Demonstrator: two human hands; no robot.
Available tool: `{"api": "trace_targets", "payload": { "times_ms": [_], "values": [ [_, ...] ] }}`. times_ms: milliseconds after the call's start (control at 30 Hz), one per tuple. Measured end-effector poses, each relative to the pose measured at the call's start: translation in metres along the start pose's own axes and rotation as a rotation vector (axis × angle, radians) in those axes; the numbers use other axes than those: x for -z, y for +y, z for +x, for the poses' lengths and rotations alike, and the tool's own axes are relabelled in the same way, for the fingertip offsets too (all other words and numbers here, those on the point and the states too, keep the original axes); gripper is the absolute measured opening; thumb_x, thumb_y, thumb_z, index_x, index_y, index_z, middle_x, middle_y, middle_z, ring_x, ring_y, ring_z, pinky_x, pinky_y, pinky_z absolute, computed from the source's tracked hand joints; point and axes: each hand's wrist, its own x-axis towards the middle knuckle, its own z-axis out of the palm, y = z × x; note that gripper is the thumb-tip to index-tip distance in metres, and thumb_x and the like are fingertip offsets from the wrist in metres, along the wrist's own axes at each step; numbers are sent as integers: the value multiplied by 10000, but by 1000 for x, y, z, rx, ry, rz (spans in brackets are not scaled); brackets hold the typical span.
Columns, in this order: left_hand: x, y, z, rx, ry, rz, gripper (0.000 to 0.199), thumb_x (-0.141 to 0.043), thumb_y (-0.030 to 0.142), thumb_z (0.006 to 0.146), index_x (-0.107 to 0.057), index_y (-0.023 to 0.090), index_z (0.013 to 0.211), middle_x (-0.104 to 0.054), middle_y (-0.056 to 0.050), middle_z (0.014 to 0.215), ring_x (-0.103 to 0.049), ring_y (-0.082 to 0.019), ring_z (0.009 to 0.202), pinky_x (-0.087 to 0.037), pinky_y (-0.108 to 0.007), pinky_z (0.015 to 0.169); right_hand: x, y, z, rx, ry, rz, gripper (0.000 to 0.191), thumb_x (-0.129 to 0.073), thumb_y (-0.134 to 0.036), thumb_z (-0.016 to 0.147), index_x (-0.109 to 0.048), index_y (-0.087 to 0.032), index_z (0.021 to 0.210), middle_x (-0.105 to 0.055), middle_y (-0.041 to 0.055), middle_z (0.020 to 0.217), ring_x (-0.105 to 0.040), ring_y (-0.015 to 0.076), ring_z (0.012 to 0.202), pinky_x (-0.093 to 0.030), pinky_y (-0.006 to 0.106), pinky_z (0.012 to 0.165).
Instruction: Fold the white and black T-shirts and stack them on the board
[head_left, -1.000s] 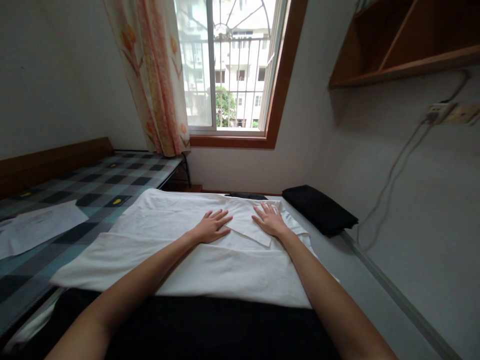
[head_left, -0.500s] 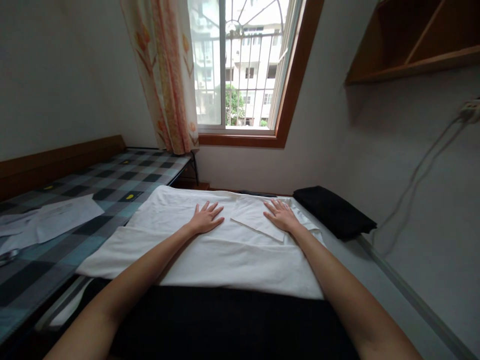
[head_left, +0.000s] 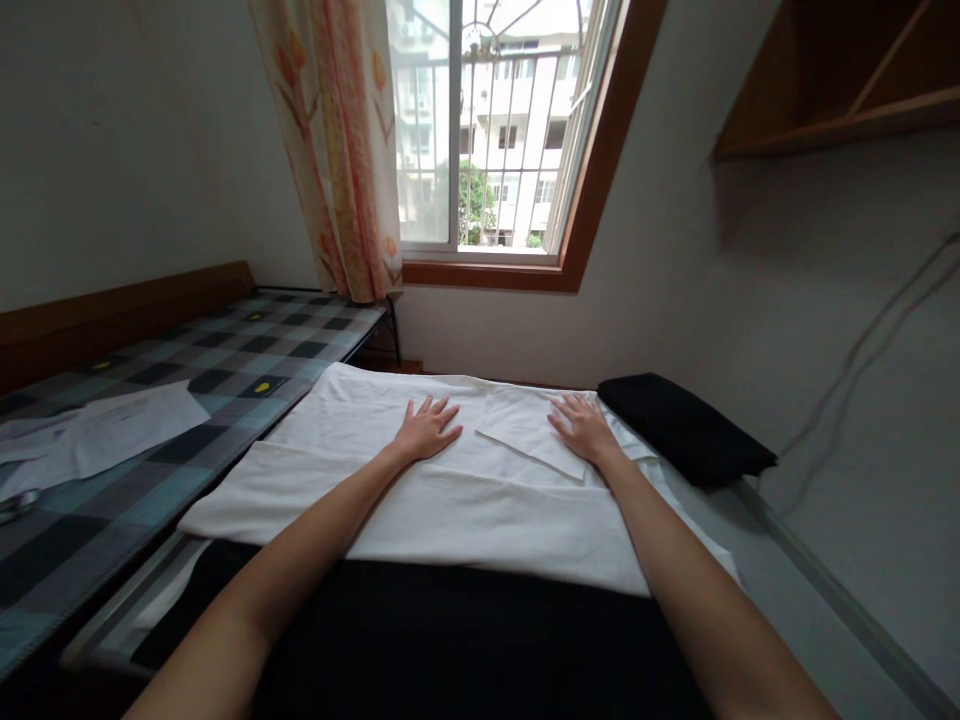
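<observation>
A white cloth [head_left: 487, 525] lies spread over the surface in front of me, with a folded band across its nearer part. My left hand [head_left: 427, 428] rests flat on its far half, fingers spread. To the right, my right hand [head_left: 582, 425] is also laid flat with fingers apart, over a white flap [head_left: 525, 447] whose straight edge and corner show between the hands. Neither hand grasps anything. Black fabric [head_left: 465, 640] extends from under the near edge of the white cloth toward me.
A folded black cloth [head_left: 682, 425] sits at the right by the wall. On the left stands a bed with a checked mattress [head_left: 300, 345], bearing papers [head_left: 142, 430] and a small shiny object [head_left: 19, 505]. Ahead are a curtain [head_left: 337, 150] and barred window; a wooden shelf [head_left: 840, 135] hangs upper right.
The view has shifted slightly, so things sit a little farther right in the picture. Both hands stay flat on the white cloth, with the right fingers moved slightly over the flap.
</observation>
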Motion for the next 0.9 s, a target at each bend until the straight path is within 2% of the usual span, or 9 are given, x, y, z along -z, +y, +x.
{"api": "trace_targets", "payload": {
  "times_ms": [100, 200, 267, 367, 433, 733, 900],
  "values": [
    [4, -3, 0, 40, 183, 33, 495, -373, 480, 945, -509, 255, 1365, -392, -63, 1508, -288, -287, 1410, -204, -520, 1146, 1, -2, -2, 9, 28, 8, 516, -324, -450, 971, -504, -204, 1388, -392, 115, 1501, -285, 290, 1410, -216, 506, 1139],
    [9, -14, 0, 75, 338, 61, 454, -343, 420, 964, -536, 244, 1335, -439, -49, 1477, -292, -237, 1412, -172, -446, 1175, -3, -2, -2, -5, -84, 20, 544, -326, -489, 967, -470, -218, 1416, -349, 120, 1523, -278, 312, 1411, -249, 524, 1117],
    [10, -24, 0, 116, 284, 69, 472, -364, 452, 953, -524, 250, 1348, -429, -58, 1484, -279, -261, 1417, -172, -479, 1167, -6, -2, -2, -6, -135, 21, 547, -332, -501, 964, -462, -231, 1421, -336, 119, 1530, -278, 321, 1410, -251, 535, 1110],
    [6, -35, 0, 170, 93, 65, 519, -392, 507, 931, -498, 258, 1374, -388, -85, 1509, -286, -315, 1409, -206, -557, 1126, -7, -3, -2, -13, -137, 28, 544, -338, -499, 965, -453, -237, 1427, -322, 115, 1538, -271, 321, 1412, -239, 536, 1115],
    [4, -37, 0, 175, 46, 64, 530, -376, 505, 936, -478, 252, 1390, -365, -96, 1520, -286, -322, 1408, -209, -578, 1115, -7, -3, -2, -18, -135, 37, 540, -343, -493, 965, -453, -238, 1428, -322, 111, 1538, -272, 322, 1412, -239, 535, 1116],
    [5, -33, -1, 167, 68, 43, 511, -393, 480, 933, -507, 233, 1365, -390, -113, 1503, -314, -333, 1391, -222, -589, 1102, -3, -5, -2, -26, -140, 58, 532, -359, -472, 963, -463, -224, 1422, -321, 113, 1538, -268, 317, 1415, -240, 521, 1120],
    [9, -43, 3, 156, 207, -25, 349, -438, 366, 937, -644, 227, 1183, -599, -105, 1308, -524, -236, 1213, -362, -395, 1045, -2, -6, -3, -30, -120, 63, 519, -371, -462, 959, -482, -224, 1407, -351, 107, 1524, -288, 303, 1407, -259, 502, 1114]
  ]
}}
